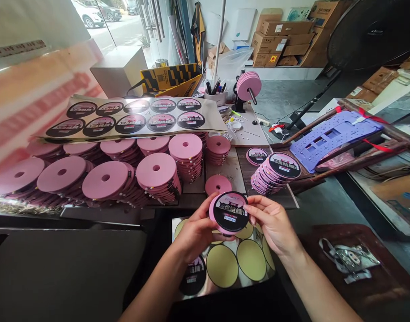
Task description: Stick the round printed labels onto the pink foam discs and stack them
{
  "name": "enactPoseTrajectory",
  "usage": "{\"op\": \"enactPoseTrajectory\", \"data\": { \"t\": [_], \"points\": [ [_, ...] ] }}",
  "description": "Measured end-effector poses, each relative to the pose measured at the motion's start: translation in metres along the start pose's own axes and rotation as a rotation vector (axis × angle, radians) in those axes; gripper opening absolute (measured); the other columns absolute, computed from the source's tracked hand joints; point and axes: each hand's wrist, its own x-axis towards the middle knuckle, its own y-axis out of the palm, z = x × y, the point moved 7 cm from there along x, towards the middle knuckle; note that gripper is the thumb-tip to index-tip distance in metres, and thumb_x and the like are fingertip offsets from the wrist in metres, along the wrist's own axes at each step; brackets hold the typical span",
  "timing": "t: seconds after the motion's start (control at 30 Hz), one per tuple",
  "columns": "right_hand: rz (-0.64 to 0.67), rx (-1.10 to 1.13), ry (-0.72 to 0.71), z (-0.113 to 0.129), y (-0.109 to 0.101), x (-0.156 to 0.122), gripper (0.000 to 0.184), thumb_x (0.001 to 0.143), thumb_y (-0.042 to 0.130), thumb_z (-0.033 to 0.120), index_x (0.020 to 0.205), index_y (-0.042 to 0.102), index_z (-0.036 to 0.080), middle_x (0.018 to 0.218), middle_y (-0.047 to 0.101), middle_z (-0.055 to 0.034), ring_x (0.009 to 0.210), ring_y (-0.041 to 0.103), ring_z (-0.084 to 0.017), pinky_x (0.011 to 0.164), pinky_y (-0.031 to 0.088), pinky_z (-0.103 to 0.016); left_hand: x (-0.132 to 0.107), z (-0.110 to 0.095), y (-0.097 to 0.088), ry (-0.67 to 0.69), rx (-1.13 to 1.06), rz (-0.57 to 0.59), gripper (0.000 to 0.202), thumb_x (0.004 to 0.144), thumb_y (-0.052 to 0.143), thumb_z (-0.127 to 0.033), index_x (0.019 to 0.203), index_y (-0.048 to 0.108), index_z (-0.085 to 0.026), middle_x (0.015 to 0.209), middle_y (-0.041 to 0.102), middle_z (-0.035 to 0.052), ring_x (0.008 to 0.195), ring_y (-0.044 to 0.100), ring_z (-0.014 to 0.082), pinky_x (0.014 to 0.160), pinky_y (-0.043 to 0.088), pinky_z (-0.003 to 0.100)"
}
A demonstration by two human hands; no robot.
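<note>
In my left hand [196, 230] is a pink foam line spool [213, 212], its fingers wrapped round the left edge and underside. A round black-and-pink sticker [231, 217] with white lettering covers most of the spool's upper face. My right hand [271, 221] is closed at the sticker's right edge, thumb and fingertips pinching there. Below both hands lies a sticker sheet [254, 286] on my lap. Several of its circles are bare yellowish backing, and one black sticker [193, 277] is still on it at the lower left, partly behind my left forearm.
Stacks of pink spools [156, 172] line the table at left, under a sheet of round stickers [138, 114]. Labelled spools [275, 174] are stacked at right, beside a wooden chair with a purple plastic panel [335, 134]. A lone spool [218, 184] lies just beyond my hands.
</note>
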Motion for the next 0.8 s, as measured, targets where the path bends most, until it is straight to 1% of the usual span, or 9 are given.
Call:
{"op": "enactPoseTrajectory", "data": {
  "t": [0.17,0.27,0.47,0.6,0.8],
  "points": [
    [0.031,-0.125,-0.002,0.001,-0.006,-0.006,0.022,0.051,0.079,0.026,0.066,0.066,0.015,0.06,0.062,-0.0003,0.048,0.049,-0.008,0.044,0.04,-0.019,-0.008,0.004,0.005,-0.016,-0.004,0.06,0.073,0.055,0.057,-0.002,0.122,0.047,-0.03,0.127,0.049,0.0055,0.086,0.063,0.0245,0.07,0.053,0.04],
    [0.027,-0.138,-0.012,0.001,-0.006,-0.01,0.021,0.053,0.078,0.025,0.068,0.066,0.015,0.062,0.063,0.0,0.049,0.049,-0.007,0.046,0.04,-0.019,-0.011,0.003,0.009,0.003,-0.006,0.075,0.074,0.053,0.06,0.0,0.121,0.048,-0.03,0.128,0.049,0.0057,0.088,0.061,0.024,0.071,0.054,0.039],
    [0.002,-0.147,-0.063,0.002,-0.007,-0.014,0.019,0.054,0.077,0.024,0.068,0.066,0.016,0.062,0.063,0.0004,0.051,0.05,-0.008,0.048,0.041,-0.018,-0.011,0.005,0.01,0.006,-0.005,0.072,0.075,0.056,0.063,0.0,0.122,0.047,-0.03,0.131,0.046,0.006,0.081,0.062,0.019,0.071,0.054,0.037],
    [0.006,-0.133,-0.065,0.002,-0.007,-0.015,0.019,0.055,0.077,0.024,0.068,0.066,0.017,0.062,0.064,0.0008,0.051,0.051,-0.008,0.049,0.042,-0.018,-0.012,0.005,0.01,0.008,-0.004,0.076,0.074,0.057,0.062,0.0,0.122,0.047,-0.03,0.13,0.047,0.0064,0.084,0.063,0.0214,0.071,0.054,0.038],
    [0.016,-0.115,-0.065,0.0,-0.008,-0.017,0.018,0.056,0.077,0.023,0.069,0.066,0.017,0.063,0.064,0.0011,0.052,0.052,-0.007,0.049,0.043,-0.018,-0.012,0.005,0.01,0.017,0.007,0.08,0.072,0.059,0.063,-0.001,0.123,0.047,-0.03,0.13,0.047,0.0062,0.083,0.063,0.0211,0.071,0.054,0.038]
  ]
}}
